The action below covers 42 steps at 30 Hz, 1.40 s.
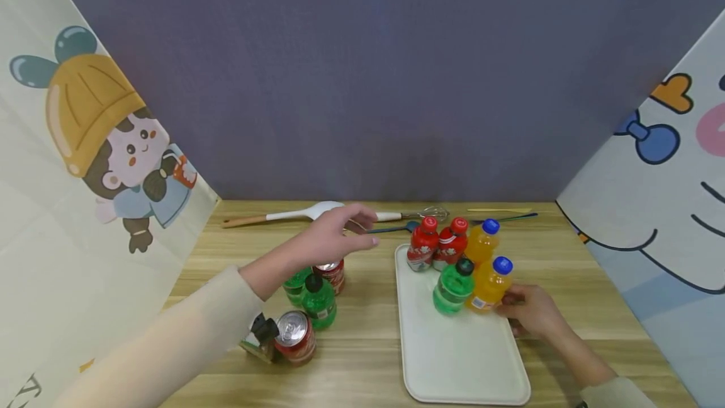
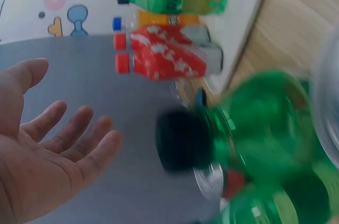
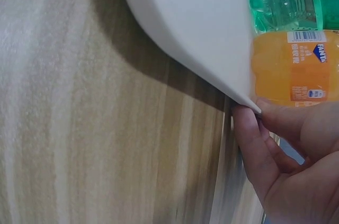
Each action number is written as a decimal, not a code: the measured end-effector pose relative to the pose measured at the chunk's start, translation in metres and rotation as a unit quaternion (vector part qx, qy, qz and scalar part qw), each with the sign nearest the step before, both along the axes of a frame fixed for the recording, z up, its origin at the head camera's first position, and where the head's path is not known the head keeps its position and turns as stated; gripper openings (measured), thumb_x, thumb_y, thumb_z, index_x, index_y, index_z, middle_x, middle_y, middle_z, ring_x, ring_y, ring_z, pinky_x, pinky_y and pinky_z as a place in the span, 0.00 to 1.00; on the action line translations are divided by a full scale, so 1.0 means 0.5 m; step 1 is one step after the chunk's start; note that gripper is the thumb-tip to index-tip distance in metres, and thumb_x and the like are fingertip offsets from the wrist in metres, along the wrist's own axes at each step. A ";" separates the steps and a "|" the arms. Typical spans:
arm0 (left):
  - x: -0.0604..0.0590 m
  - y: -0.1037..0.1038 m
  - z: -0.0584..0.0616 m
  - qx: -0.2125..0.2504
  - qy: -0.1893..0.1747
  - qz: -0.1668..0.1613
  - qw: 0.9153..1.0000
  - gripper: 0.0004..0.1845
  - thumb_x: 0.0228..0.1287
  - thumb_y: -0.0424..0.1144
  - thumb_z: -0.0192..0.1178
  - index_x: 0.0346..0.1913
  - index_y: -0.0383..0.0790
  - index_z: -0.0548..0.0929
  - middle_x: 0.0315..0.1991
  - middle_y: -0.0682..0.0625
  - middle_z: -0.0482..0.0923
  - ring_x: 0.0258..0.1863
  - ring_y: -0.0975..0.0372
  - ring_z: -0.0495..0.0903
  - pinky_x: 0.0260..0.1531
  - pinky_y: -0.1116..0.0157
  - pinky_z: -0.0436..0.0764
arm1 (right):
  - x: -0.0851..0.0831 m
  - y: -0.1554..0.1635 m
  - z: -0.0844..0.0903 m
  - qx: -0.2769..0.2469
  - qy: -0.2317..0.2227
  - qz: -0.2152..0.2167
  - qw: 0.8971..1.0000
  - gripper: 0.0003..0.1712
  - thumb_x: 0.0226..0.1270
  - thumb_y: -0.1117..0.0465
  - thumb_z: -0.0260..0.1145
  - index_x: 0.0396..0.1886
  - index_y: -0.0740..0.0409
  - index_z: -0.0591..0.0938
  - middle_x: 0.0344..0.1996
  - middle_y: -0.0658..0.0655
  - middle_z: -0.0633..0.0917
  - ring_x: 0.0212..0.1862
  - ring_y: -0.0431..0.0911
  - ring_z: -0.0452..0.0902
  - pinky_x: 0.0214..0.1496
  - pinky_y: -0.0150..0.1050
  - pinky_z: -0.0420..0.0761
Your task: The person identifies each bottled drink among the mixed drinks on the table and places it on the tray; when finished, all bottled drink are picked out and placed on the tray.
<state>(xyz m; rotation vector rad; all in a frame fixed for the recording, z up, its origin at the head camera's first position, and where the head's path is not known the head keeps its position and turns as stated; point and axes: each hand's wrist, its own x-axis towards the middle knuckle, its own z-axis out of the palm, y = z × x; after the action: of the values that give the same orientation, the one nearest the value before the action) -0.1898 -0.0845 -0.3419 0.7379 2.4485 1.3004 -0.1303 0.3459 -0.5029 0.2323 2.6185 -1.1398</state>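
My left hand (image 1: pixel 337 232) hovers with spread fingers above the left group of drinks and holds nothing. In the left wrist view, its palm and fingers (image 2: pixel 98 144) are apart from a blurred green bottle (image 2: pixel 265 123) with a black cap. My right hand (image 1: pixel 532 312) pinches the right rim of the white tray (image 1: pixel 455 364) between thumb and fingers; the right wrist view shows this grip on the tray edge (image 3: pixel 196 68). Two red bottles (image 1: pixel 421 245), two orange Fanta bottles (image 1: pixel 489 285) and a green bottle (image 1: pixel 451 288) stand upright at the tray's far end.
Left of the tray stand green bottles (image 1: pixel 320 307), red cans (image 1: pixel 296 348) and a black-capped item (image 1: pixel 263 329) partly behind my sleeve. Along the back lie a white spatula-like utensil (image 1: pixel 289 214), a whisk (image 1: pixel 433 213) and thin utensils (image 1: pixel 501 210). A grey panel (image 1: pixel 385 80) rises behind.
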 end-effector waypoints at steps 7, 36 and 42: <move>0.007 -0.073 -0.005 -0.016 0.026 0.043 0.999 0.24 0.68 0.44 0.68 0.63 0.41 0.78 0.58 0.47 0.81 0.61 0.51 0.79 0.62 0.50 0.79 | 0.000 0.002 -0.006 -0.006 0.004 -0.004 1.000 0.27 0.64 0.65 0.74 0.61 0.68 0.80 0.44 0.64 0.85 0.30 0.47 0.82 0.28 0.42 0.87; 0.060 -0.234 -0.121 -0.036 -0.027 0.113 0.993 0.30 0.63 0.45 0.72 0.64 0.36 0.77 0.58 0.41 0.80 0.62 0.46 0.77 0.62 0.42 0.77 | 0.002 0.001 -0.004 -0.021 -0.006 -0.012 1.000 0.30 0.63 0.64 0.75 0.63 0.69 0.79 0.46 0.65 0.85 0.32 0.47 0.83 0.30 0.43 0.88; 0.061 -0.237 -0.134 -0.027 -0.031 0.117 0.992 0.27 0.63 0.43 0.73 0.62 0.37 0.78 0.56 0.42 0.81 0.61 0.46 0.78 0.58 0.46 0.81 | 0.003 0.002 -0.009 -0.020 -0.005 -0.013 1.000 0.30 0.63 0.64 0.75 0.64 0.68 0.78 0.47 0.66 0.85 0.32 0.47 0.83 0.30 0.44 0.88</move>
<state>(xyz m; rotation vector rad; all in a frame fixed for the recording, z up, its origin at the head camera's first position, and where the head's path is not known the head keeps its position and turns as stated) -0.1591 -0.2032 -0.4088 0.3998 2.5676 1.3082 -0.1289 0.3467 -0.5072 0.2632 2.5873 -1.1960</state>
